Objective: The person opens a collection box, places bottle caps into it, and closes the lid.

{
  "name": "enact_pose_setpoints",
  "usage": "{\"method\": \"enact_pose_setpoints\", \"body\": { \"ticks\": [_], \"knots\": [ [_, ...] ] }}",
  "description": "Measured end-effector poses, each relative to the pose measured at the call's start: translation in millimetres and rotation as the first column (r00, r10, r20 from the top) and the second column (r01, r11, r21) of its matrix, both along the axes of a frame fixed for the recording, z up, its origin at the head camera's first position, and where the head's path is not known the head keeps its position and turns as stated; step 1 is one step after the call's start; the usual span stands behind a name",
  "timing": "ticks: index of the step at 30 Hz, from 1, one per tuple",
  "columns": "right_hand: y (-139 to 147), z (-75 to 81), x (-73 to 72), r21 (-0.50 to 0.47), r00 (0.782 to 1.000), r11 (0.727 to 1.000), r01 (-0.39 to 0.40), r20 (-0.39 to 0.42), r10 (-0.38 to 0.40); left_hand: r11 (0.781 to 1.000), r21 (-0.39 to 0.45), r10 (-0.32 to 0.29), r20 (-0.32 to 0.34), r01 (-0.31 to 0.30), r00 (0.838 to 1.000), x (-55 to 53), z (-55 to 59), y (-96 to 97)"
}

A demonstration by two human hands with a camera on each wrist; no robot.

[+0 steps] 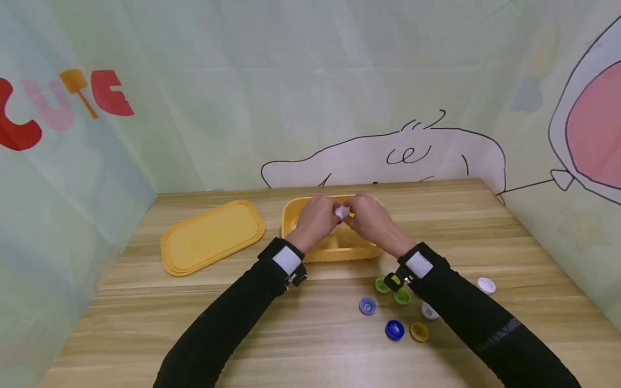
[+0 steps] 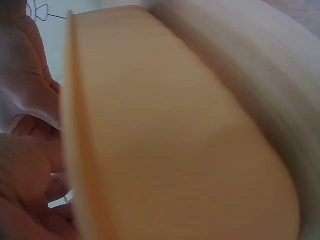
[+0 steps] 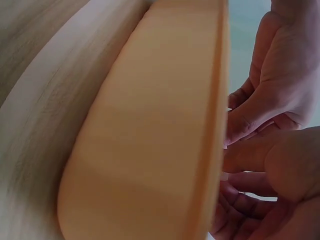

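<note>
Over a yellow plastic box [image 1: 335, 254], both hands meet at a small white cap [image 1: 342, 212]. My left hand [image 1: 317, 215] pinches the cap from the left with curled fingers, and my right hand [image 1: 371, 220] pinches it from the right. A bit of blue shows just beneath the cap. In the left wrist view the wall of the box [image 2: 165, 125] hides most of the fingertips. The right wrist view likewise has the box's side [image 3: 145, 120] in front of them. Much of the box's inside is covered by the hands.
A yellow lid [image 1: 213, 237] lies flat left of the box. Nearer the front are a light blue cap [image 1: 367, 306], a dark blue cap [image 1: 395, 330], a mustard cap [image 1: 419, 332], green caps [image 1: 402, 296] and, farther right, a white cap [image 1: 486, 285]. A printed curtain [image 1: 310, 97] stands behind.
</note>
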State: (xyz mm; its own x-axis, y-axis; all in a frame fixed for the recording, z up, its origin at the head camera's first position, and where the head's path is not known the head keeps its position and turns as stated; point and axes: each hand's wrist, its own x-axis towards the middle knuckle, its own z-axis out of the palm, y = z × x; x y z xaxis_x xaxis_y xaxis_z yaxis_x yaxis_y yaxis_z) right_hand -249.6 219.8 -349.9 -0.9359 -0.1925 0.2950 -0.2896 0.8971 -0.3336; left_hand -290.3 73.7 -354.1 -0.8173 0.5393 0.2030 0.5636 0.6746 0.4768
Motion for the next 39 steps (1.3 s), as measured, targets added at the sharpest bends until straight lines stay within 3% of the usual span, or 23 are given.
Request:
{"method": "enact_pose_setpoints", "body": {
  "ticks": [7, 13, 17, 23, 30, 39],
  "knots": [
    [5, -16.2, -11.4, 0.022, 0.996, 1.000, 0.000, 0.091, -0.002, 1.000, -0.025, -0.018, -0.028, 0.018, 0.999, -4.4, -18.9, 4.7],
    [2, -23.6, -14.5, 0.023, 0.968, 0.999, 0.049, 0.246, -0.054, 1.000, -0.008, -0.030, -0.028, 0.030, 0.999, -4.9, -31.0, 3.8],
    [1, -28.3, -15.9, 0.046, 0.957, 0.997, 0.066, 0.279, -0.076, 0.999, -0.043, -0.031, -0.047, 0.029, 0.998, -4.5, -36.4, 4.1],
    [2, -31.3, -17.6, 0.052, 0.953, 0.995, 0.080, 0.287, -0.092, 0.997, -0.070, -0.030, -0.055, 0.026, 0.998, -5.7, -38.0, 6.2],
    [1, -32.0, -17.6, 0.037, 0.934, 0.994, 0.099, 0.341, -0.106, 0.996, -0.075, -0.041, -0.037, 0.038, 0.998, -6.4, -39.0, 5.7],
    [4, -19.8, -9.2, 0.011, 0.948, 0.995, 0.095, 0.304, -0.094, 0.992, -0.124, 0.031, -0.015, -0.032, 0.999, -3.9, -30.5, 3.7]
  ]
}}
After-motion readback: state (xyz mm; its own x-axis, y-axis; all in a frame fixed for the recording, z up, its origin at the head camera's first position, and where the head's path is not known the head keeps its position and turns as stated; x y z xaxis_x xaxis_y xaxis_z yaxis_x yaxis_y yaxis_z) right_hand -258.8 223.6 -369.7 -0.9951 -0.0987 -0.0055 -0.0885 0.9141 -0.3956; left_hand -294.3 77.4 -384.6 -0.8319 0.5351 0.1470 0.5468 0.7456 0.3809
